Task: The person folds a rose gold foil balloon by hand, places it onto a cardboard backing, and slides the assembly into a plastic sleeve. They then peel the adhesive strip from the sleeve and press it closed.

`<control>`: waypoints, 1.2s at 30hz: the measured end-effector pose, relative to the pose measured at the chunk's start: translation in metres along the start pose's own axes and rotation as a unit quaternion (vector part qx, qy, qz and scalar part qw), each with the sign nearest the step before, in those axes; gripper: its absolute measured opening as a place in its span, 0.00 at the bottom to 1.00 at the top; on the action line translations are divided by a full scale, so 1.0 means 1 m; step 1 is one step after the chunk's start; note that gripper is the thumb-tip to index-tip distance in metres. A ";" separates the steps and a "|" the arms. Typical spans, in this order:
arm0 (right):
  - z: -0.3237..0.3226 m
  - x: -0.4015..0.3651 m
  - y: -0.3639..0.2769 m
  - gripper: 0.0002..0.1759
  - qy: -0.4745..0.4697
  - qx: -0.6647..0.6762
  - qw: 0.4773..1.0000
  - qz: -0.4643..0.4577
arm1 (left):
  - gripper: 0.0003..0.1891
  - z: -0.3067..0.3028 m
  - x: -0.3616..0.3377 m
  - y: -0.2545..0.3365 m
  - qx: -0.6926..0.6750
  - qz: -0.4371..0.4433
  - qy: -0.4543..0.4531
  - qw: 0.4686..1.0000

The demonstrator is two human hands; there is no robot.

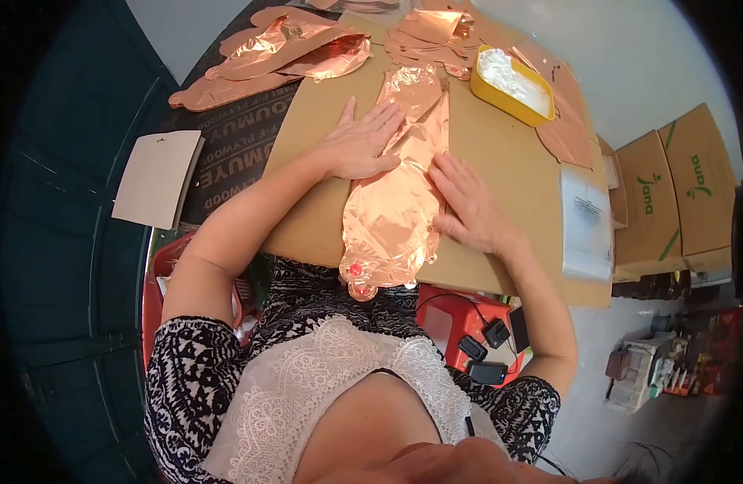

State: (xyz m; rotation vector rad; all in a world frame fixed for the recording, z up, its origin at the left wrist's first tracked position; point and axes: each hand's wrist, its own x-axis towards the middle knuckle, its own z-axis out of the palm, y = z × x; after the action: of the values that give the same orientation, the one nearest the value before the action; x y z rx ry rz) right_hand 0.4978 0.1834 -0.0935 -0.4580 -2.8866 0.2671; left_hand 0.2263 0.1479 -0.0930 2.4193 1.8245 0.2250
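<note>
Hands [472, 203] touch both long edges of copper foil [392, 211], bare cardboard [513, 165] alongside.

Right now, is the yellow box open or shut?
Open. The yellow box has no lid over it, and you can see white stuff inside.

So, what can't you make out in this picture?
Head view:
Copper foil under the left hand and right hand: hidden by palms.
Farthest foil pieces: cut off by top edge.
Print on the plastic packet: too small.
Yellow tub bottom: hidden by white contents.
</note>
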 end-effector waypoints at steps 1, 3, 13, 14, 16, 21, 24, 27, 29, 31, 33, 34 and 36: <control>-0.003 -0.005 -0.006 0.46 0.000 0.001 1.000 -0.016 | 0.44 0.000 0.000 0.000 0.003 0.000 -0.001 1.000; -0.013 -0.016 -0.031 0.51 0.000 0.004 0.999 -0.048 | 0.44 -0.001 -0.001 0.001 0.003 0.000 0.000 1.000; 0.015 -0.009 -0.114 0.44 0.034 -0.055 0.997 -0.045 | 0.43 0.002 -0.003 0.004 0.038 0.010 0.020 0.999; 0.019 -0.009 -0.113 0.42 0.042 -0.069 0.996 -0.049 | 0.44 0.003 -0.004 0.004 0.026 0.016 0.034 0.999; 0.024 -0.010 -0.111 0.39 0.056 -0.096 0.992 -0.054 | 0.45 0.003 -0.006 0.004 0.001 0.029 0.061 0.998; 0.017 -0.012 -0.114 0.37 0.048 -0.062 0.996 -0.046 | 0.33 -0.006 -0.006 -0.002 -0.142 0.112 0.124 0.976; 0.017 -0.012 -0.116 0.39 0.057 -0.029 0.997 -0.030 | 0.23 -0.023 -0.018 -0.011 -0.203 0.143 0.099 0.964; 0.019 -0.017 -0.111 0.36 0.073 -0.030 0.996 -0.045 | 0.21 -0.022 -0.036 -0.017 -0.155 0.174 0.084 0.969; 0.018 -0.016 -0.110 0.33 0.083 -0.033 0.995 -0.054 | 0.23 -0.018 -0.047 -0.020 -0.114 0.198 0.077 0.971; 0.016 -0.015 -0.109 0.32 0.090 -0.025 0.994 -0.054 | 0.25 -0.027 -0.058 -0.012 -0.084 0.215 0.064 0.971; 0.014 -0.016 -0.109 0.31 0.096 0.008 0.994 -0.050 | 0.26 -0.030 -0.064 -0.007 -0.086 0.219 0.071 0.969; 0.011 -0.016 -0.108 0.31 0.097 0.026 0.994 -0.048 | 0.27 -0.030 -0.065 -0.005 -0.089 0.219 0.073 0.969; 0.007 -0.017 -0.110 0.30 0.090 0.042 0.994 -0.043 | 0.28 -0.031 -0.069 -0.002 -0.078 0.232 0.080 0.966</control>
State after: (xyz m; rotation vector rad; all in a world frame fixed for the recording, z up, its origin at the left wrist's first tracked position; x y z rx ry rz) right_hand 0.4803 0.0742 -0.0800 -0.3234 -2.6994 0.3143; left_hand 0.2000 0.0822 -0.0669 2.7396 1.1994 0.5911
